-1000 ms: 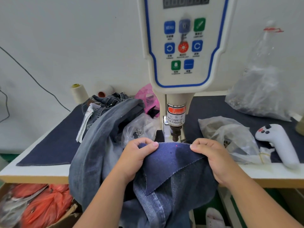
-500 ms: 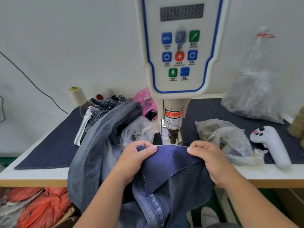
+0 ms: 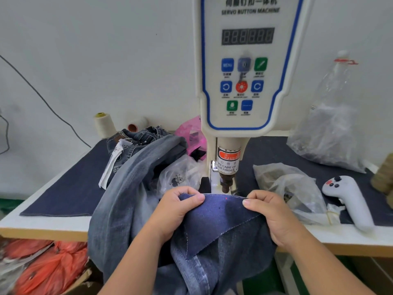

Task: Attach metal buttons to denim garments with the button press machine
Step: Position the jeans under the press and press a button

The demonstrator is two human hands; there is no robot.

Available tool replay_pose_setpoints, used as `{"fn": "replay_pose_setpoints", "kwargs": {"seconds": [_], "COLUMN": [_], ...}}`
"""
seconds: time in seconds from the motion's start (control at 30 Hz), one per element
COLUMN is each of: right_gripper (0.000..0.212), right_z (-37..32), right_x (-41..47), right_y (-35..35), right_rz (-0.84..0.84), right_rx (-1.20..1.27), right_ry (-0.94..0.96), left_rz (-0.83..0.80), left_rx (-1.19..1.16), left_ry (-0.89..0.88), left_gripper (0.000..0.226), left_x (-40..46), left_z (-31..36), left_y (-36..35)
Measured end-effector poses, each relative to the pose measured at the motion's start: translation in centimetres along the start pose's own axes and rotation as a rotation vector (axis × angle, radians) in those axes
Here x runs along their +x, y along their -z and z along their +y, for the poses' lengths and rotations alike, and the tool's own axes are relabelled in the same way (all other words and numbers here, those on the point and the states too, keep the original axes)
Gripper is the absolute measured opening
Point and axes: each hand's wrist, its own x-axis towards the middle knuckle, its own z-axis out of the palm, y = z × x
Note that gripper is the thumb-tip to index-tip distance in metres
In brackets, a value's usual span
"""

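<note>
Head view: both hands hold a dark denim flap (image 3: pixel 221 222) just in front of the servo button machine (image 3: pixel 248 67). Left hand (image 3: pixel 176 211), grip clamped on the flap's upper left edge, thumb on top and fingers curled behind the fold. Right hand (image 3: pixel 274 218), grip clamped on the upper right edge in the same manner. The edge between the two hands is drawn taut and lies just before the press head (image 3: pixel 227 184), which carries a red-and-white finger warning label (image 3: pixel 228 160). A small red light dot (image 3: pixel 226 198) falls on the denim near that edge. The flap belongs to a pair of jeans (image 3: pixel 200 271) hanging over the front of the white surface (image 3: pixel 42 222). A lighter washed denim garment (image 3: pixel 127 188) drapes from the surface to the left of the left hand; further denim (image 3: pixel 138 137) with a paper tag (image 3: pixel 110 165) lies behind it on a dark denim mat (image 3: pixel 70 188). Clear plastic bags (image 3: pixel 297 188) lie to either side of the press head. A white handheld controller (image 3: pixel 348 201) rests at the right, a large clear bag (image 3: pixel 331 133) behind it. A cream thread cone (image 3: pixel 104 124) stands at the back left. Orange bags (image 3: pixel 42 269) lie below the surface.
</note>
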Motion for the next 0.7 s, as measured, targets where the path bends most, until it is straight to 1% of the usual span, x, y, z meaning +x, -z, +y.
{"fn": "replay_pose_setpoints", "kwargs": {"seconds": [0.27, 0.5, 0.7], "right_gripper": [0.024, 0.026, 0.026], "right_z": [-0.04, -0.30, -0.30], "right_x": [0.06, -0.20, -0.21], "right_y": [0.18, -0.07, 0.00], "right_rz": [-0.026, -0.005, -0.022], "right_rx": [0.021, -0.015, -0.004], "right_ry": [-0.003, -0.001, 0.007], "left_rz": [-0.024, -0.037, -0.035], "left_rx": [-0.011, -0.030, -0.028], "left_ry": [0.013, 0.007, 0.001], "left_gripper": [0.016, 0.014, 0.013], "left_x": [0.14, 0.08, 0.11], "left_z": [-0.01, 0.04, 0.14], "left_y": [0.11, 0.19, 0.13]}}
